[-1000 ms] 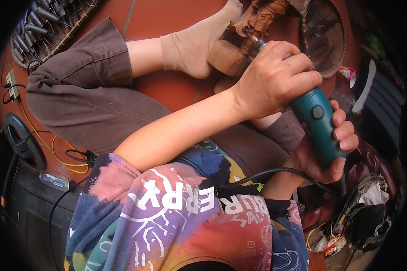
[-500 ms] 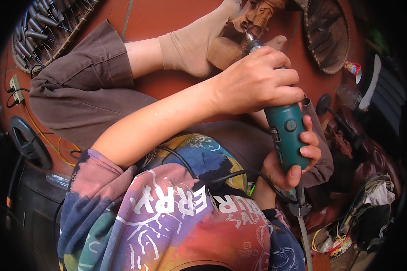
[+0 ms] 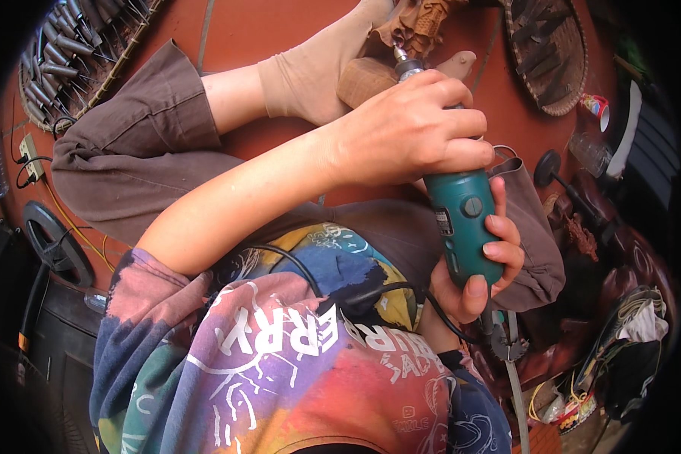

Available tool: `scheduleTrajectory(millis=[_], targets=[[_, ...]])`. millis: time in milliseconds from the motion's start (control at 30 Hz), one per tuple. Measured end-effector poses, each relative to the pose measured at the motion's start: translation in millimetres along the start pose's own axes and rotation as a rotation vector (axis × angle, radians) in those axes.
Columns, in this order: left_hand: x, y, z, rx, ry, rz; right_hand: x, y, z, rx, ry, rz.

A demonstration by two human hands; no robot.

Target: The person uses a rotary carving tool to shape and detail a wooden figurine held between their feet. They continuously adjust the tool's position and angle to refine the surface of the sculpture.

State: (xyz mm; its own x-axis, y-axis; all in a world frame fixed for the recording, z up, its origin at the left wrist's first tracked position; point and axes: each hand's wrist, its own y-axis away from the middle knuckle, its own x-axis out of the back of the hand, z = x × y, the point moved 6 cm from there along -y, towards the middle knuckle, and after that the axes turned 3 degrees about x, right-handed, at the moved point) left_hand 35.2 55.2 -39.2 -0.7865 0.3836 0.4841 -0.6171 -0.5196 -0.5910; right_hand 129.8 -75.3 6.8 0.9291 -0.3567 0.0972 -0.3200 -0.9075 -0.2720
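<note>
The left hand [image 3: 424, 129] is wrapping tightly around the front of a dark-green, cylindrical power tool [image 3: 467, 208], and the right hand [image 3: 455, 296] is clasping its near end between curled fingers and thumb. The tool is slanting right of centre, its metal chuck pointing far-left toward a brown, intricately carved wooden piece [image 3: 424, 24]; whether its tip is touching, I cannot tell. A beige-socked foot [image 3: 310, 76] is resting left of a rounded brown wooden block [image 3: 365, 82].
</note>
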Motion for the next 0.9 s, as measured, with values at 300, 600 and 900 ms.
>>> scheduleTrajectory(millis=[300, 600, 900], targets=[[0, -4, 1, 0.017, 0.024, 0.068, 2, -7, -5, -0.001, 0.045, -0.007], [5, -10, 0, 0.059, 0.108, 0.085, -6, -23, -24, -0.029, 0.103, -0.005], [14, -6, -3, 0.058, 0.171, 0.024, -14, -22, -30, -0.073, 0.130, -0.117]])
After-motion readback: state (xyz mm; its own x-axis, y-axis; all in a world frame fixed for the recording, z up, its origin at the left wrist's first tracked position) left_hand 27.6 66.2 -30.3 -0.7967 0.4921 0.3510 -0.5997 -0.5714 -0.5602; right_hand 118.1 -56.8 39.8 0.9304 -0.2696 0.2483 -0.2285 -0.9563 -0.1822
